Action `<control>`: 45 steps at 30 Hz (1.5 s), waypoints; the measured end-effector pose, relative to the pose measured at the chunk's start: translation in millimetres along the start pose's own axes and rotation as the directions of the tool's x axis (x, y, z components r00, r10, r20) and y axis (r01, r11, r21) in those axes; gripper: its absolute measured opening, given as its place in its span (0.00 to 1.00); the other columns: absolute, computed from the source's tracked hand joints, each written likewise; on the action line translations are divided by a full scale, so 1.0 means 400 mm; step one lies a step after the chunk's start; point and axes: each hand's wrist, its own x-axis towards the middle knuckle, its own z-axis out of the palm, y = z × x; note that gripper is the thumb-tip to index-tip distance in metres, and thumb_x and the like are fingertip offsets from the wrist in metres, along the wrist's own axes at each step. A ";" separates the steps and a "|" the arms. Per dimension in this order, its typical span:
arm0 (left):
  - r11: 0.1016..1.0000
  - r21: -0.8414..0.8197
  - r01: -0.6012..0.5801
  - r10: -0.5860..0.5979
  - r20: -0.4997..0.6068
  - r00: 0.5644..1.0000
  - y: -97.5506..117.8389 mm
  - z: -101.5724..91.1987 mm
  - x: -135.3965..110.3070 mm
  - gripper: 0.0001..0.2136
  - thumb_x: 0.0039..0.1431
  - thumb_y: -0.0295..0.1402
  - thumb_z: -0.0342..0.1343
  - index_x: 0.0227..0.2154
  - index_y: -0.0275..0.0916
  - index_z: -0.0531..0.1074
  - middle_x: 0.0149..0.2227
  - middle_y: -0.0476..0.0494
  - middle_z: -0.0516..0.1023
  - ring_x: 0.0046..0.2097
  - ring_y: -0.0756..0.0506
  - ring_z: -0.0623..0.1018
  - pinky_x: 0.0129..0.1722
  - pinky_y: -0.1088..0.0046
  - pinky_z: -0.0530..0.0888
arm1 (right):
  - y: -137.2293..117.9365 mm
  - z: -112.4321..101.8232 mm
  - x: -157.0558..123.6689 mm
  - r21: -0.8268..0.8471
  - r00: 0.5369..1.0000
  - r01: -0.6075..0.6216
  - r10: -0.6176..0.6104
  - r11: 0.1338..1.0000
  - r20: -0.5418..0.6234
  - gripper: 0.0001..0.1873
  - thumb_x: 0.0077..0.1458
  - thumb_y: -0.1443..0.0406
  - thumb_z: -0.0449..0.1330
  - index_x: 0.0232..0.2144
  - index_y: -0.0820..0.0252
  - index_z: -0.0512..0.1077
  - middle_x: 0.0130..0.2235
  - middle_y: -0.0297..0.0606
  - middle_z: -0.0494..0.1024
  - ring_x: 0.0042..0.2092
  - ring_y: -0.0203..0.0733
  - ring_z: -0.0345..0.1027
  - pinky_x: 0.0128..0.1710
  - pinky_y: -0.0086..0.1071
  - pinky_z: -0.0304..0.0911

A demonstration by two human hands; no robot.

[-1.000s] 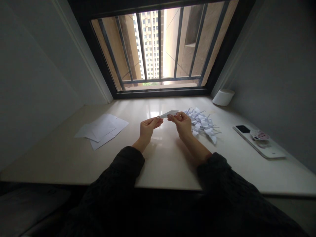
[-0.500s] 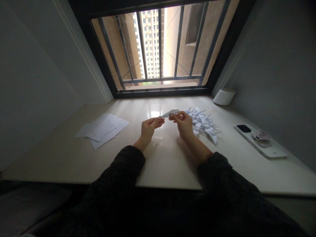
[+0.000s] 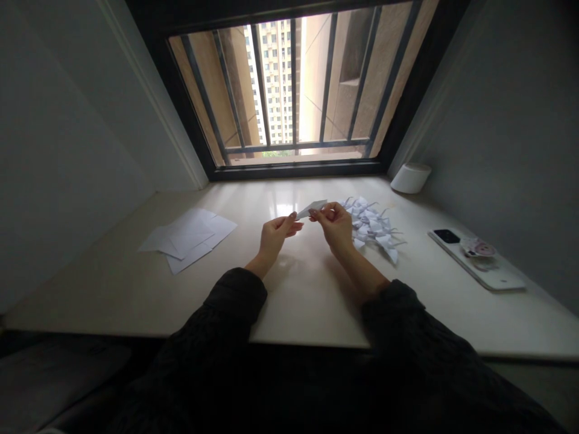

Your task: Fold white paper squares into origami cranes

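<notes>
A small piece of folded white paper (image 3: 312, 208) is held up over the tabletop between my two hands. My left hand (image 3: 277, 234) pinches its left end between thumb and fingers. On the right side, my right hand (image 3: 335, 226) grips the same paper with thumb and forefinger, the other fingers curled. Just beyond my right hand lies a pile of folded white paper cranes (image 3: 371, 223), partly hidden behind that hand. The finer folds of the held paper are too small to make out.
Loose white paper sheets (image 3: 187, 236) lie at the left on the pale tabletop (image 3: 298, 313). A white phone (image 3: 479, 259) with a round grip on its back rests at the right. A white cylindrical object (image 3: 411, 178) stands in the back right corner, beside the barred window (image 3: 294, 84).
My left hand has shifted very slightly to the right along the folded paper. My right hand keeps its grip in nearly the same spot.
</notes>
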 end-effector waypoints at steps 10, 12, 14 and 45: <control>0.999 0.049 -0.012 0.013 -0.026 1.000 -0.014 -0.002 0.005 0.18 0.43 0.47 0.64 0.28 0.35 0.79 0.30 0.38 0.81 0.33 0.44 0.79 0.40 0.64 0.75 | 0.005 -0.003 0.000 -0.013 0.999 -0.026 0.027 1.000 0.032 0.21 0.35 0.56 0.70 0.23 0.56 0.62 0.20 0.27 0.74 0.24 0.38 0.72 0.29 0.33 0.69; 0.999 0.041 -0.022 0.023 -0.032 0.999 -0.015 0.001 0.004 0.17 0.43 0.46 0.65 0.28 0.35 0.79 0.30 0.38 0.81 0.33 0.44 0.79 0.40 0.64 0.75 | 0.006 -0.002 -0.001 -0.005 1.000 -0.024 0.024 1.000 0.019 0.21 0.35 0.56 0.70 0.23 0.56 0.61 0.19 0.26 0.73 0.24 0.38 0.72 0.29 0.32 0.68; 0.999 0.029 -0.032 0.033 -0.038 0.999 -0.016 0.004 0.003 0.17 0.43 0.45 0.65 0.29 0.35 0.79 0.29 0.39 0.81 0.33 0.45 0.79 0.40 0.65 0.75 | 0.007 0.001 -0.003 -0.003 1.000 -0.031 0.031 1.000 0.008 0.22 0.35 0.56 0.70 0.24 0.56 0.61 0.19 0.26 0.73 0.24 0.38 0.72 0.28 0.31 0.67; 0.999 -0.017 -0.038 0.037 -0.056 0.998 -0.032 0.001 0.003 0.19 0.42 0.46 0.65 0.31 0.34 0.79 0.29 0.39 0.81 0.34 0.44 0.80 0.40 0.63 0.74 | 0.027 0.012 -0.014 0.089 0.974 -0.214 0.206 0.973 0.091 0.25 0.37 0.55 0.68 0.39 0.57 0.71 0.26 0.33 0.80 0.31 0.42 0.76 0.33 0.33 0.67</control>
